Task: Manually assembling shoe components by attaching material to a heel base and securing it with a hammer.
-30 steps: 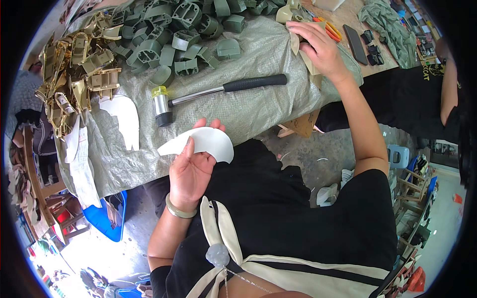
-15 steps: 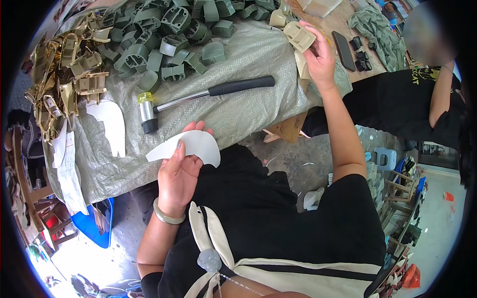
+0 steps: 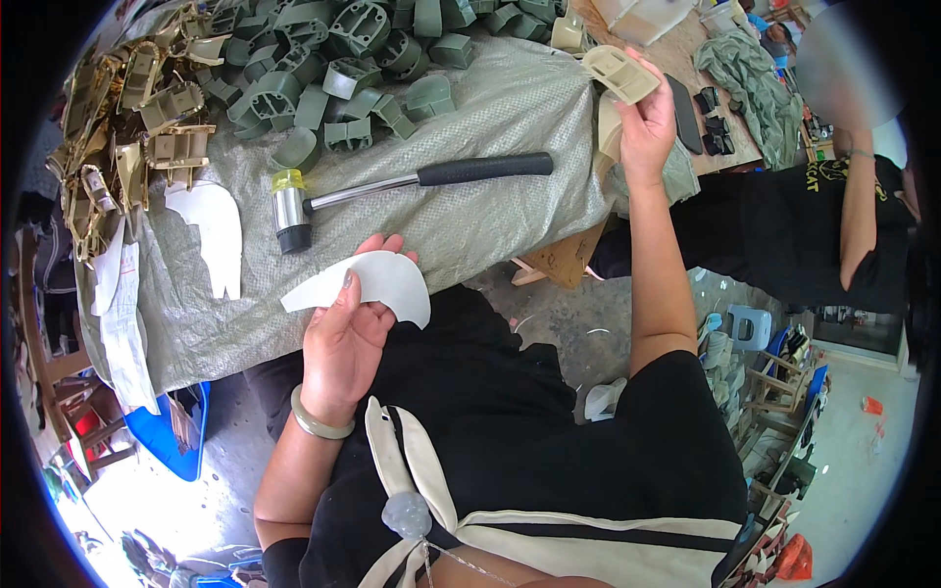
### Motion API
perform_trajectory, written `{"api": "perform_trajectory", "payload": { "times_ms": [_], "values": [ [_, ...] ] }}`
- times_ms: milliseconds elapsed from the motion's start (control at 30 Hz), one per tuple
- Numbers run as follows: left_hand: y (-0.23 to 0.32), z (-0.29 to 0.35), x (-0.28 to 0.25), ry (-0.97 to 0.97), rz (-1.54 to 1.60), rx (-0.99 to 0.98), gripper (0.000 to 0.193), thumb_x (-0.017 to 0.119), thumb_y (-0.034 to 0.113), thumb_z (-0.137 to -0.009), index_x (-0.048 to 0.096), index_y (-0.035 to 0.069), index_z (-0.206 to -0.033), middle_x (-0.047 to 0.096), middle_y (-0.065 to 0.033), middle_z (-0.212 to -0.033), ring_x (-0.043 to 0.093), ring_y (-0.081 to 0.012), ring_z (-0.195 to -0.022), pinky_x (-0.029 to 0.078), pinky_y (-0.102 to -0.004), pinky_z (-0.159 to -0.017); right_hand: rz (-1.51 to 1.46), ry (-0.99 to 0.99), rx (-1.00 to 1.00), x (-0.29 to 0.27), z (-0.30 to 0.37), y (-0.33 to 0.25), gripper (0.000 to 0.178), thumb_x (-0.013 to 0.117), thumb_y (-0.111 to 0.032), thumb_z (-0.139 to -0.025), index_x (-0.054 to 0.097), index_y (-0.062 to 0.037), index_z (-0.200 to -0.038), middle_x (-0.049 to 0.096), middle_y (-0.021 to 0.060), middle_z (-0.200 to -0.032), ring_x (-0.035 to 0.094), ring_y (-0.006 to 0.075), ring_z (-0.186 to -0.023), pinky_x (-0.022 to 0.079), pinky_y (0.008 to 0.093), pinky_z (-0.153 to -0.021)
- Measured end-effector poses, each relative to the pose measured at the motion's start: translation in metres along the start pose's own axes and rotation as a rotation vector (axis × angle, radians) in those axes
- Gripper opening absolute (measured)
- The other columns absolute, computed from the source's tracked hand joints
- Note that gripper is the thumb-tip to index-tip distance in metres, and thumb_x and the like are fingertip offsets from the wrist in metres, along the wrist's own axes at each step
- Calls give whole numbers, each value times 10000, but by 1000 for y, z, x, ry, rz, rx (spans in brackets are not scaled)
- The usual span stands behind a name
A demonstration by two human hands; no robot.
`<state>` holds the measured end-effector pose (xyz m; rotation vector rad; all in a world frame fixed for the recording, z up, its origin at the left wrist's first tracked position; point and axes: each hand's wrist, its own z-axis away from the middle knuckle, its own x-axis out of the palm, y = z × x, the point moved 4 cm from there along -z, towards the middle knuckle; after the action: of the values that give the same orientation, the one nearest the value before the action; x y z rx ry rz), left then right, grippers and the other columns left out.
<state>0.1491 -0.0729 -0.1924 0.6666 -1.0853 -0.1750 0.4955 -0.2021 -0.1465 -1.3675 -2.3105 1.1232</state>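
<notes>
A white flat piece with one curved, rounded end [image 3: 377,279] is gripped by my left hand [image 3: 345,343], thumb on top and fingers underneath, near the table's front edge. Farther up on the right, my right hand [image 3: 649,127] pinches a beige molded shoe heel [image 3: 621,74] whose hollowed, ribbed face shows. Just below that heel lies another beige piece [image 3: 608,132], partly covered by my hand. Between my hands a mallet [image 3: 431,178] with a black handle and a yellow-and-black head rests on the woven sheet [image 3: 470,220].
Dark green heels [image 3: 333,73] are heaped at the back, gold ones [image 3: 137,127] at the left. Another white cut piece [image 3: 211,230] lies by the mallet head. A phone [image 3: 684,113] and green cloth [image 3: 750,83] sit at the right, where a person in black [image 3: 774,216] is close by.
My right hand has shifted slightly right and turned the beige heel so its ribbed face shows more. My left hand keeps the white piece almost in place; the whole view has shifted a little.
</notes>
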Motion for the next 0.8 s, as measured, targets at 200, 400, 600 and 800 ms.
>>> {"api": "perform_trajectory", "payload": {
  "times_ms": [200,400,600,800],
  "values": [
    [-2,-1,5,-41,6,-14,526,432,267,-963,300,-14,-1388,368,-168,-1413,407,-295,-1278,330,-403,-1053,-244,420,-126,-102,-27,-39,259,484,38,-877,492,-15,-1131,522,127,-1209,541,231,-1079,513,452,-866],
    [0,2,0,-42,16,26,550,437,287,-965,275,-12,-1397,378,-166,-1406,408,-295,-1276,327,-413,-1061,-640,382,238,-96,-28,-17,278,640,-173,-859,529,-68,-1092,585,48,-1023,549,207,-905,480,400,-831],
    [14,24,-11,-153,184,58,556,384,354,-979,227,72,-1432,345,-165,-1427,390,-297,-1292,357,-416,-1049,-914,281,470,-11,-18,-42,412,654,-370,-842,516,-97,-1117,589,46,-1021,546,213,-901,450,339,-734],
    [72,23,-1,-105,294,418,492,400,279,-983,285,39,-1396,366,-159,-1415,396,-263,-1285,343,-381,-1063,-1246,-109,507,121,-10,-89,496,607,-368,-874,463,-67,-1241,557,106,-1133,538,259,-985,450,280,-703]
  ]
}}
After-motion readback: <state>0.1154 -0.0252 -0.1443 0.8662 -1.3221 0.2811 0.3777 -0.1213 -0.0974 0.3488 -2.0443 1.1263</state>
